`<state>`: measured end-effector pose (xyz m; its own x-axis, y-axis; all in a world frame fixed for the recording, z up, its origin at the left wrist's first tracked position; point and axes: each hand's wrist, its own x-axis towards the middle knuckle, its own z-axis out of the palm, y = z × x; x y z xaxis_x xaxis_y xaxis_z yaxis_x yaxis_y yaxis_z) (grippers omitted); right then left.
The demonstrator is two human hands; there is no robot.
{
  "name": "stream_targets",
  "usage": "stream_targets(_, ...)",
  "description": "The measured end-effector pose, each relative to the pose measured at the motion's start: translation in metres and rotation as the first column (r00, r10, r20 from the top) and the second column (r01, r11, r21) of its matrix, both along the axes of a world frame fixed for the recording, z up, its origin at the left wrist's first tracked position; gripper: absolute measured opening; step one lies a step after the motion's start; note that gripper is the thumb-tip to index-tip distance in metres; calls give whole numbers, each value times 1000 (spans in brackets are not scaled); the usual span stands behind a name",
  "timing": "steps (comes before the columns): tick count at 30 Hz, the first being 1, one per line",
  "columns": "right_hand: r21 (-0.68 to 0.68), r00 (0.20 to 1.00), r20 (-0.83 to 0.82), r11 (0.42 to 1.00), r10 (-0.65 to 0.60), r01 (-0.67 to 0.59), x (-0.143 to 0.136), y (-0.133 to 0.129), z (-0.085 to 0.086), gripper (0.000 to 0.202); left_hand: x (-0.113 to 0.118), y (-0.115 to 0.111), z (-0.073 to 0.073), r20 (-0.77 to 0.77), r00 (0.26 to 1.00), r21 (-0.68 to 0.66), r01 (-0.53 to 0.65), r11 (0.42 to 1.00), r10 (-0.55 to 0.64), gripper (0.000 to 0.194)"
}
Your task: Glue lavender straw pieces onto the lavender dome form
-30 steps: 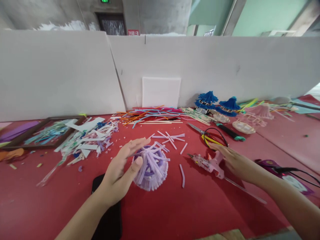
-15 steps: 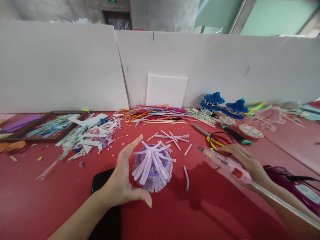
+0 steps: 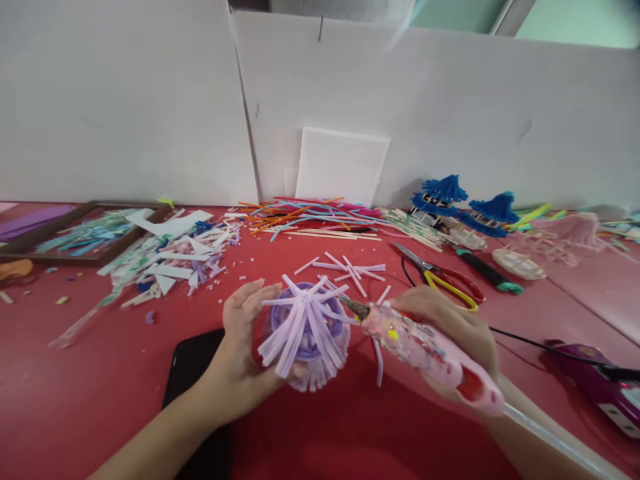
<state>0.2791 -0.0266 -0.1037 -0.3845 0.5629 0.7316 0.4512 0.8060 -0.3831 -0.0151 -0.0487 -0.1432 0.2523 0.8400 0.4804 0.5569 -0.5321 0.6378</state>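
Note:
My left hand curls around the left side of a small purple roof-shaped model, built of layered fuzzy lilac strips around a darker purple ring. The thumb reaches its lower front edge; the other fingertips sit behind its left side. In my right hand is a pink hot glue gun, a clear glue stick running out of its back. Its dark nozzle points left, at the model's right upper strips; whether it touches them I cannot tell. Loose lilac strips lie just behind the model.
Red-and-yellow-handled pliers and a green-and-black cutter lie to the right, near blue roof models. A purple device sits far right. Scraps pile at left; a black phone lies under my left forearm. White boards stand behind.
My left hand has closed from spread fingers onto the purple model. My right hand has brought the glue gun leftward, its nozzle now beside the model. The view has tilted down.

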Motion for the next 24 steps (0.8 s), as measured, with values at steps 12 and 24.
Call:
stream_targets(12,47,998,70,999,-1,-3,4,-3,-15,22,4,-8,6,65,992,-73,-102,992,107,71)
stream_targets(24,-10,998,25,998,-65,66,6,-11,-25,25,1,-1,6,322,943,-193,-26,981,88,59)
